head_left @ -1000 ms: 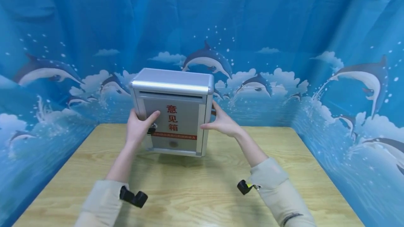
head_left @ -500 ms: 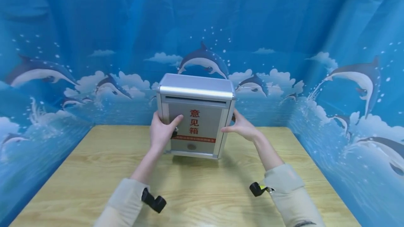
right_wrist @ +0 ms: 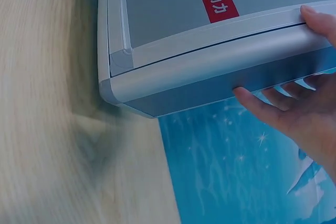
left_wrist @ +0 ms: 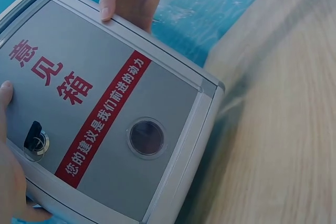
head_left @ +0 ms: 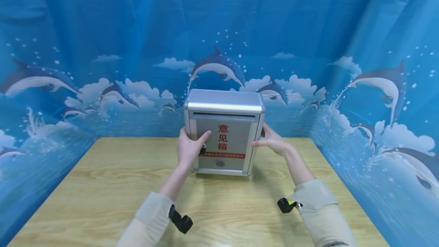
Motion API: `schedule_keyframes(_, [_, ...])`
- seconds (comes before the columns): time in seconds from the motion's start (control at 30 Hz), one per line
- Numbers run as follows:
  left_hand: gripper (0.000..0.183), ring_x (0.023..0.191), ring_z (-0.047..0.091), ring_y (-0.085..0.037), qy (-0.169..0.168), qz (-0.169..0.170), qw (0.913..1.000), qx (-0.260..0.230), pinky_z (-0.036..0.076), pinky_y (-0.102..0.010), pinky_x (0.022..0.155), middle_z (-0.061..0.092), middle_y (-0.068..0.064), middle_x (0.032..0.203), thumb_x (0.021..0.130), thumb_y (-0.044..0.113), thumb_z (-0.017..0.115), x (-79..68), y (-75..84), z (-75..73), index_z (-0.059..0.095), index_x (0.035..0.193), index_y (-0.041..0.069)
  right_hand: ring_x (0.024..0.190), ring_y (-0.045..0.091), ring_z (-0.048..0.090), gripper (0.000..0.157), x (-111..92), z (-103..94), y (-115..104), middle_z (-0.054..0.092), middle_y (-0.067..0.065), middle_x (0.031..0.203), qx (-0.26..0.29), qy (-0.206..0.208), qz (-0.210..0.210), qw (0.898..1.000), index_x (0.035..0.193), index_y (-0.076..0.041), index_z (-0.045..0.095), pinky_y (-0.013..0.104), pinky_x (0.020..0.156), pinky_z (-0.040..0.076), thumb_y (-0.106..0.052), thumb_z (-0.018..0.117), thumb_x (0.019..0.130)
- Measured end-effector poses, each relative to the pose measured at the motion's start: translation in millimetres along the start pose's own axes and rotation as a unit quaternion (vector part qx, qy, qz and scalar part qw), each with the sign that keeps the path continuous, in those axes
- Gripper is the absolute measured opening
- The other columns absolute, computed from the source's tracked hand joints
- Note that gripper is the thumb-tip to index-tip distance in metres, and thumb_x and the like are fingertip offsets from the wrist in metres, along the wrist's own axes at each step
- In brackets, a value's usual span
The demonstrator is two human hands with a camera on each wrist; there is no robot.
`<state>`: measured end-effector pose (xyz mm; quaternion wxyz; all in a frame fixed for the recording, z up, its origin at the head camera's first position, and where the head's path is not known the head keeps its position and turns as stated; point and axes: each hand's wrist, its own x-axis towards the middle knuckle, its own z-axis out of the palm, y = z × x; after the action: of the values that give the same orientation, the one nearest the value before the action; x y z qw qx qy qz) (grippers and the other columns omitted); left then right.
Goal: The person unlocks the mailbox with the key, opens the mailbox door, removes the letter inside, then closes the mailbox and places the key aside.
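A silver metal suggestion box (head_left: 226,136) with red lettering, a top slot and a small round window stands upright between both hands, close over the wooden table. My left hand (head_left: 189,148) grips its left side, thumb across the front panel beside the lock (left_wrist: 37,142), where a key sits. On the opposite side my right hand (head_left: 272,141) holds the box, thumb at the front edge and fingers (right_wrist: 262,106) along the side and back. The left fingertips behind the box are mostly hidden in the head view.
The light wooden table (head_left: 113,201) spreads around the box. A blue curtain (head_left: 137,48) printed with dolphins and waves surrounds its back and both sides. Small black wrist cameras (head_left: 180,220) hang at both cuffs.
Both hands have carried the suggestion box to the right and lowered it toward the table. Their grip on its sides stays the same; the head view has shifted slightly.
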<state>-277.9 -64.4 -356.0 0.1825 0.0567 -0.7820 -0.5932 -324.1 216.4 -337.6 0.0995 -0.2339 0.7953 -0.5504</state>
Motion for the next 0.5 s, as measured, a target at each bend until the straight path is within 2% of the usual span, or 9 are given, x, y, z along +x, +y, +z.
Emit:
schedule_keyframes(0.3, [0.091, 0.111, 0.051, -0.031, 0.01, 0.005, 0.9999, 0.005, 0.041, -0.047, 0.093, 0.051, -0.015, 0.122, 0.066, 0.056, 0.075, -3.1, -6.8, 18.3, 0.04, 0.13, 0.003, 0.137, 0.042, 0.001, 0.107, -1.6, -8.6, 16.5, 0.001, 0.022, 0.152, 0.026, -0.001, 0.013, 1.0, 0.149, -0.008, 0.0, 0.061, 0.104, 0.01, -0.009, 0.071, 0.069])
schedule_keyframes(0.5, [0.094, 0.115, 0.047, -0.032, 0.011, -0.008, 0.9998, 0.017, 0.039, -0.048, 0.096, 0.048, -0.016, 0.127, 0.066, 0.056, 0.075, -5.3, -9.3, 26.1, 0.037, 0.133, 0.003, 0.137, 0.041, 0.003, 0.106, 0.3, -10.9, 25.2, 0.004, 0.022, 0.151, 0.053, -0.008, 0.032, 0.998, 0.148, -0.009, 0.001, 0.061, 0.103, 0.015, -0.005, 0.068, 0.066])
